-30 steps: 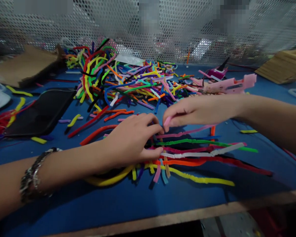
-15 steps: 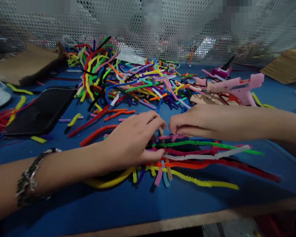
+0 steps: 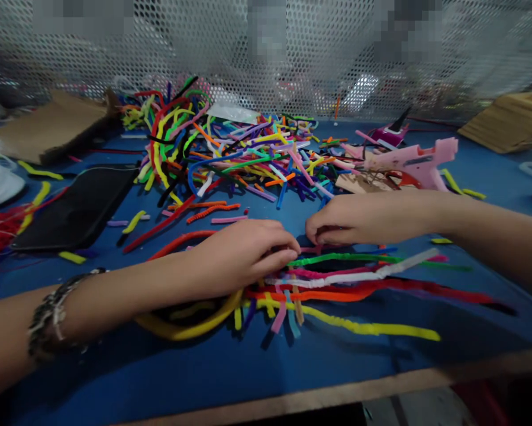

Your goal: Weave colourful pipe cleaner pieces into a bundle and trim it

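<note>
Fuzzy pipe cleaners lie interwoven in a small lattice in front of me. Long strands run out to the right: green (image 3: 337, 258), white (image 3: 345, 278), orange (image 3: 337, 294) and yellow (image 3: 358, 326). Short pieces cross them, including a pink one (image 3: 279, 318) and a light blue one (image 3: 293, 322). My left hand (image 3: 248, 251) rests over the lattice's left part, thumb and fingers pinched on the pipe cleaners at its upper edge. Just across from it, my right hand (image 3: 345, 220) is curled, fingertips pinched at a pink pipe cleaner (image 3: 310, 250), mostly hidden.
A heap of cut pipe cleaners (image 3: 248, 154) lies at the back against a perforated metal screen (image 3: 230, 65). To its right are a pink glue gun (image 3: 419, 160) and a purple-and-black object (image 3: 390, 135). A black phone-like slab (image 3: 77, 207) and brown cardboard (image 3: 52, 127) lie left.
My left hand has lowered slightly, its thumb and fingers closing together at the lattice's upper edge. My right hand stays close by, curled. The view has shifted a little.
</note>
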Demonstrator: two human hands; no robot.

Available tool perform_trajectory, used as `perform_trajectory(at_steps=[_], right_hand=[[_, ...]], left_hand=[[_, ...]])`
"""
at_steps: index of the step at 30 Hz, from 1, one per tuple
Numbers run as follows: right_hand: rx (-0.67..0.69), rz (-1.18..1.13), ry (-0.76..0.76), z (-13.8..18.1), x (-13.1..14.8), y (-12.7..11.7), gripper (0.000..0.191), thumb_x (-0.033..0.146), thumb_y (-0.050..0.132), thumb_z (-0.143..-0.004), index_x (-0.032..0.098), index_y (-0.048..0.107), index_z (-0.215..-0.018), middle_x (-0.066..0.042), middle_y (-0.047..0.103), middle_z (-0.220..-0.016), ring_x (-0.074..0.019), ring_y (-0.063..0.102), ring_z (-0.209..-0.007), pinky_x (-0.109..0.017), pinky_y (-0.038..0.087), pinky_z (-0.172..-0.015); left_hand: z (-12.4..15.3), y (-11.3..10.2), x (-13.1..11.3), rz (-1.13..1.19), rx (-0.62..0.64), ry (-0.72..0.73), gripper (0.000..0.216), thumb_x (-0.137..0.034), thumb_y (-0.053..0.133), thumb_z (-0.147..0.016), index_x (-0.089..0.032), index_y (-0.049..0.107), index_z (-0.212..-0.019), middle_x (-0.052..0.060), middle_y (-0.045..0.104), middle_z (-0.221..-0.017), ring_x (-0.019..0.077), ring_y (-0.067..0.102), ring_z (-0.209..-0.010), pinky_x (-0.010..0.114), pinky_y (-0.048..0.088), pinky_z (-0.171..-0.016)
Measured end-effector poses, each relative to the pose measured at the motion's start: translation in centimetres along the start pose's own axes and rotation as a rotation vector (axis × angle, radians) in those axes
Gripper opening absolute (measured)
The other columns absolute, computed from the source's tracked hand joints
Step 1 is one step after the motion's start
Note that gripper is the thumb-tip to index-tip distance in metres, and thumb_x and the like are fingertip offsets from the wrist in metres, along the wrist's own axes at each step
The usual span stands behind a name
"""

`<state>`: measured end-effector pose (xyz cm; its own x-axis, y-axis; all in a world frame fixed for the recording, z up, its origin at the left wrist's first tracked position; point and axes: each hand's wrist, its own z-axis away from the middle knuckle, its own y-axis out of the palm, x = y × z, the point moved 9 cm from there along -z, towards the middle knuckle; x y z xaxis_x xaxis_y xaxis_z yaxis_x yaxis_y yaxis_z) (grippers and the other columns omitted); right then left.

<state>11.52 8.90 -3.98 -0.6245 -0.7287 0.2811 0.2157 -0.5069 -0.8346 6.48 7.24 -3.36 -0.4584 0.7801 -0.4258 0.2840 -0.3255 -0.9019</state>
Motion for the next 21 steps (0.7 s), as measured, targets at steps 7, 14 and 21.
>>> perform_trajectory(at_steps=[7,14,21], right_hand=[[-0.066,-0.097,-0.043,0.0,0.4,-0.2,0.02,0.011,0.038,-0.081,0.014,0.057,-0.086,-0.001,0.058,-0.08,-0.0106,0.05,-0.068,-0.023,0.039,-0.065],[-0.139,-0.209,-0.05,0.8,-0.4,-0.3,0.015,0.011,0.044,-0.078,0.014,0.059,-0.082,0.001,0.058,-0.075,-0.0087,0.051,-0.067,-0.02,0.039,-0.062],[-0.215,-0.304,-0.123,0.1,-0.1,-0.5,0.016,0.017,0.045,-0.079,0.014,0.061,-0.081,-0.002,0.06,-0.084,-0.0097,0.052,-0.074,-0.021,0.04,-0.066]], left_hand=[[-1.6,0.2,-1.0,-0.241,-0.011,0.032,0.008,-0.02,0.056,-0.076,-0.021,0.063,-0.08,-0.002,0.062,-0.083,0.0123,0.057,-0.067,0.021,0.035,-0.051],[-1.5,1.2,-1.5,-0.318,-0.001,0.014,0.012,-0.019,0.046,-0.081,-0.017,0.058,-0.083,0.001,0.057,-0.081,0.0123,0.055,-0.065,0.022,0.039,-0.053],[-1.1,1.3,-2.1,-0.492,-0.083,0.049,0.017,-0.02,0.037,-0.085,-0.014,0.053,-0.082,0.002,0.054,-0.073,0.0149,0.055,-0.066,0.024,0.041,-0.054]])
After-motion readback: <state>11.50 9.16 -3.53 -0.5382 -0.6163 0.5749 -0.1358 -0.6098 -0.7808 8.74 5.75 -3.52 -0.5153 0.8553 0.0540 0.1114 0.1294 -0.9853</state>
